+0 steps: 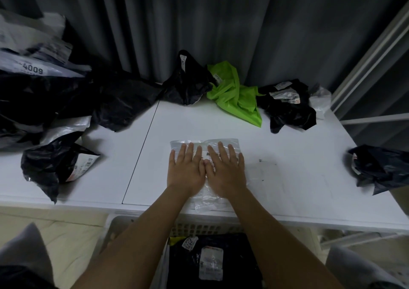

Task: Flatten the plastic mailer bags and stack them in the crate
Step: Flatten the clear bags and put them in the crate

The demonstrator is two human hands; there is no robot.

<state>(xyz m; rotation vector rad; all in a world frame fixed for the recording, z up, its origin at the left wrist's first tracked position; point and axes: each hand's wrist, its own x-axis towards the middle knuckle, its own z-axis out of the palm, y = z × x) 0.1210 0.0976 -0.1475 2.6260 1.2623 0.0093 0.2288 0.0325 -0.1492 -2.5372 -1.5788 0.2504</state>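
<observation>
Both palms flatten a clear bag [205, 156] at the table's [287, 178] near edge.

The left hand [187, 169] and right hand [225, 170] lie side by side on it, fingers straight and spread. Its near end overhangs the edge above the crate [141, 220]; slick plastic could slide off or spring back crumpled if pressure eases. The crate holds flat black bags [188, 257] with labels.

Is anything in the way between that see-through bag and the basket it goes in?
Nothing visible. Both hands, left and right, press the clear mailer bag flat at the table's near edge, and the crate sits open directly below.
</observation>
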